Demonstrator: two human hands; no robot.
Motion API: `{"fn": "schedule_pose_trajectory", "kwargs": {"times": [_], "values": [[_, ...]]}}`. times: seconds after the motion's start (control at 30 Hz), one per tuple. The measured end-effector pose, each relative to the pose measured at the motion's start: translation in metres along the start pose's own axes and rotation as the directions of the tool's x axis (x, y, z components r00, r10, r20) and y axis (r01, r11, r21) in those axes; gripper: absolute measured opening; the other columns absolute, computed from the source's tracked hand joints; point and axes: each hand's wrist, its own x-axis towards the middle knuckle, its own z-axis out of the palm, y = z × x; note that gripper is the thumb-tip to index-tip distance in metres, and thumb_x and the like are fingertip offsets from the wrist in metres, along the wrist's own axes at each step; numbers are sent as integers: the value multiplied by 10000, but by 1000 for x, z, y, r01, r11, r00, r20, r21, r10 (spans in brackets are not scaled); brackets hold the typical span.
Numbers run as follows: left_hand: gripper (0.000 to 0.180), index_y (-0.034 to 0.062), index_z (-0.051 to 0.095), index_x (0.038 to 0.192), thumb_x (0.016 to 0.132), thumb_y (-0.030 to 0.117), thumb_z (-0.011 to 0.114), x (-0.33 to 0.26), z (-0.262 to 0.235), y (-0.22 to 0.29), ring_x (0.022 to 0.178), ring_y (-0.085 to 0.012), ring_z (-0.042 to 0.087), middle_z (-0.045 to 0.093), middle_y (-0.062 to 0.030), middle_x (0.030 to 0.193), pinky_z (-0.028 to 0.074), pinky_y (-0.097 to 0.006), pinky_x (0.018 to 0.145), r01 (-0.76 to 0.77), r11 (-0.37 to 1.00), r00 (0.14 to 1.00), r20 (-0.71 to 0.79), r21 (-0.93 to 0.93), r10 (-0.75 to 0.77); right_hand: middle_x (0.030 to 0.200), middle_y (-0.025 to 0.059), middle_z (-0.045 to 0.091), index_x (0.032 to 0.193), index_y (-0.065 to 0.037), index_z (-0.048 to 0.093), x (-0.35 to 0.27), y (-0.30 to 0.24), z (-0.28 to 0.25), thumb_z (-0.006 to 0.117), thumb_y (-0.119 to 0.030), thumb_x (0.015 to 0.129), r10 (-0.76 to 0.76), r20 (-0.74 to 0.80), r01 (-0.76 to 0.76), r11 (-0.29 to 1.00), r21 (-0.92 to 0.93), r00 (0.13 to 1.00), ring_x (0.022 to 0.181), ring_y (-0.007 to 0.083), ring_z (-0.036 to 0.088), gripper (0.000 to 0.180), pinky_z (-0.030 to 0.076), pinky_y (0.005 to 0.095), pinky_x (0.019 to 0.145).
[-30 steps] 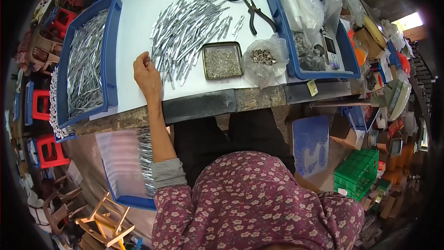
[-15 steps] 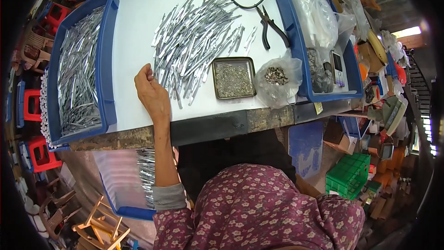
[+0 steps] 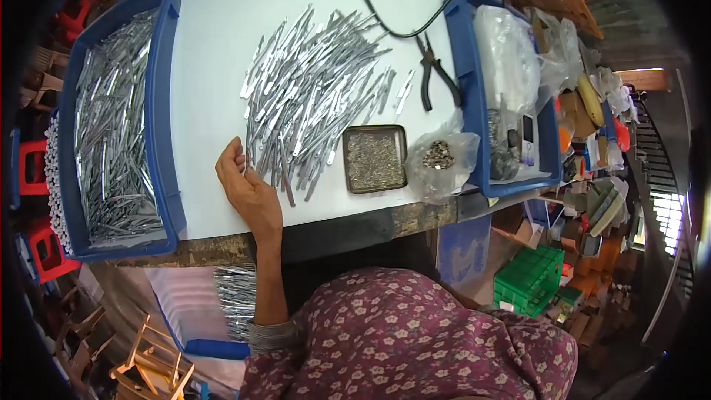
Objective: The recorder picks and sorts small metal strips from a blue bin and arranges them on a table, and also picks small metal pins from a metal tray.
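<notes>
My left hand (image 3: 246, 185) rests on the white tabletop (image 3: 215, 37) with its fingers curled against the near edge of a big loose pile of thin silver metal strips (image 3: 311, 96). I cannot tell whether a strip is pinched in the fingers. A small square metal tin of tiny parts (image 3: 375, 158) sits right of the pile, and beside it lies a clear plastic bag with small dark pieces (image 3: 440, 157). My right hand is out of view, hidden below my floral sleeve (image 3: 415, 341).
A blue tray full of metal strips (image 3: 111, 133) stands at the left. Black pliers (image 3: 431, 72) and a black cable (image 3: 378, 0) lie behind the pile. Another blue tray (image 3: 511, 89) holds bags at the right. Crates and stools crowd the floor.
The view has tilted and drawn closer to the table. My left hand stays at the near edge of the strip pile, fingers curling slightly more.
</notes>
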Motion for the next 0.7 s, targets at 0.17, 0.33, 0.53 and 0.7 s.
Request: {"fn": "schedule_pose_trajectory", "kwargs": {"times": [0.17,0.33,0.53,0.7], "values": [[460,-38,475,1113,686,-145,346,5,-2,-9,918,-261,479,479,-154,1012,380,-339,845,-83,996,995,-48,15,84,1120,148,555,1144,-10,504,9,57,25,475,-384,858,-135,42,136,990,-24,990,1068,284,482,472,347,391,939],[400,-45,490,1074,707,-130,357,10,0,-21,902,-270,498,491,-165,996,396,-338,822,-162,986,980,-112,30,164,1132,111,556,1124,-19,531,11,135,30,451,-294,873,-14,103,17,999,-29,995,1062,278,490,380,364,364,932],[386,-46,499,1074,714,-108,374,13,-7,-31,914,-278,499,496,-170,993,390,-344,833,-144,986,978,-139,81,154,1143,125,547,1072,-16,566,76,114,21,481,-197,836,-490,50,492,865,-99,871,1057,288,489,309,380,358,919],[405,-46,492,1085,705,-108,368,10,23,-27,942,-280,485,493,-165,1010,371,-357,864,-105,989,993,-63,-102,99,1113,195,548,1003,-25,598,64,232,14,543,-196,744,-6,-373,-57,986,-157,928,1036,371,489,315,401,400,871]]}}
